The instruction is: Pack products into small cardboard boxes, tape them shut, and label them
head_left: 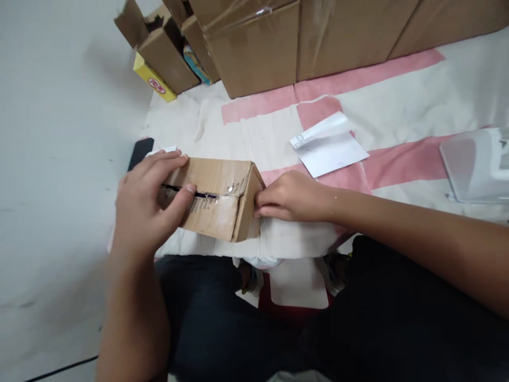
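A small brown cardboard box (217,175) lies on the bed-like surface in front of me, with a torn slit and clear tape along its top. My left hand (153,196) grips the box's left end, its thumb on the slit and its fingers over the far edge. At the box's right end is my right hand (284,196), its fingers curled together and pressed against that side. Whatever the right fingertips may pinch is hidden. Behind it lies a folded white paper (332,151).
Large cardboard boxes (254,58) line the back. A yellow box (155,79) stands beside a smaller open carton (163,50). To the left are a wall (55,159) and a dark object (141,151). A translucent plastic container (473,164) sits right, on pink-and-white cloth (254,135).
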{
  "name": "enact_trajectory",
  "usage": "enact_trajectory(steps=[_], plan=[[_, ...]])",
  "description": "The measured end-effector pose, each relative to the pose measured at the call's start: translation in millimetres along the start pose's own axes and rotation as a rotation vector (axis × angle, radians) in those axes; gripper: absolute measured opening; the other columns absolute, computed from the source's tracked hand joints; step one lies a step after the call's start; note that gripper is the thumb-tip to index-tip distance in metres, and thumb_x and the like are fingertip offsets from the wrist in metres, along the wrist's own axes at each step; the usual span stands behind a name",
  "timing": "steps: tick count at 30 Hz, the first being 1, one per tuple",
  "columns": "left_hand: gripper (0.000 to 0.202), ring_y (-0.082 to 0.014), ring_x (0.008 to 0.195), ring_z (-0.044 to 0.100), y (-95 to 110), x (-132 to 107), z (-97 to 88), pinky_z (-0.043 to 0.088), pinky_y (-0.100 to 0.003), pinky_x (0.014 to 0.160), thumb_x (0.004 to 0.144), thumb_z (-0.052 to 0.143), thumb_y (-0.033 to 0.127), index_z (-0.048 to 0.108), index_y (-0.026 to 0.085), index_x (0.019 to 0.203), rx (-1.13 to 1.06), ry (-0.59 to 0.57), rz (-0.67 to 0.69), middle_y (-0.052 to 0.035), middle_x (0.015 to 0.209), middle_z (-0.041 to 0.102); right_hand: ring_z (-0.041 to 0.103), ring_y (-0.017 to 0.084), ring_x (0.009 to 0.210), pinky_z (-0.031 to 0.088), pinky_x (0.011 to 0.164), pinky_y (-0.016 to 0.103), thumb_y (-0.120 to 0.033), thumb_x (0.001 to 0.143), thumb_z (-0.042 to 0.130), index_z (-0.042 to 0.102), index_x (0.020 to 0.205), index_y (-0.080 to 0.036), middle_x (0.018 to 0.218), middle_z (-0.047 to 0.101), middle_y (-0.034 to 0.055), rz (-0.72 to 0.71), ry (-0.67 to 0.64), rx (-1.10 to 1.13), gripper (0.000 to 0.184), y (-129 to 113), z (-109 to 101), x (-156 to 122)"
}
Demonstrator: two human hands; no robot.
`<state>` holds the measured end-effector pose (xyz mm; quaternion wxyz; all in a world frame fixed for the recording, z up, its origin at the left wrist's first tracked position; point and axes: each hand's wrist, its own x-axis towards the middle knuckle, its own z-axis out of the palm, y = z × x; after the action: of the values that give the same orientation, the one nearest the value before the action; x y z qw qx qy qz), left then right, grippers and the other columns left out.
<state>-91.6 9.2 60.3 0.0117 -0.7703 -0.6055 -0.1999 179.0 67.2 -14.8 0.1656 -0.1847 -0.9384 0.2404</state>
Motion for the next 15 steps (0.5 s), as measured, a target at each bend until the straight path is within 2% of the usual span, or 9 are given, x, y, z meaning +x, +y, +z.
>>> enact_trajectory(steps=[8, 15], plan=[[0.039, -0.0276, 0.139, 0.055, -8, 5, 2.4, 0.040, -0.047, 0.118, 0.091, 0.063, 0.035, 0.066, 0.022, 0.128, -0.028, 0.008, 0.046, -0.0047, 0.140, 0.066, 0.058, 0.012, 0.066, 0.033, 0.063, 0.026, -0.031, 0.093, 0.071, 0.074, 0.079, -0.017, 0.072, 0.071, -0.0002, 0.170, -0.007, 0.241, 0.020, -6, 0, 4], [0.039, -0.0254, 0.138, 0.055, -13, 7, 3.6, 0.041, -0.046, 0.116, 0.091, 0.061, 0.036, 0.065, 0.023, 0.128, -0.026, 0.005, 0.091, -0.0035, 0.140, 0.066, 0.054, 0.010, 0.062, 0.031, 0.061, 0.026, -0.029, 0.087, 0.076, 0.074, 0.074, -0.016, 0.069, 0.068, -0.0008, 0.277, 0.024, 0.337, 0.019, -11, 2, 6]])
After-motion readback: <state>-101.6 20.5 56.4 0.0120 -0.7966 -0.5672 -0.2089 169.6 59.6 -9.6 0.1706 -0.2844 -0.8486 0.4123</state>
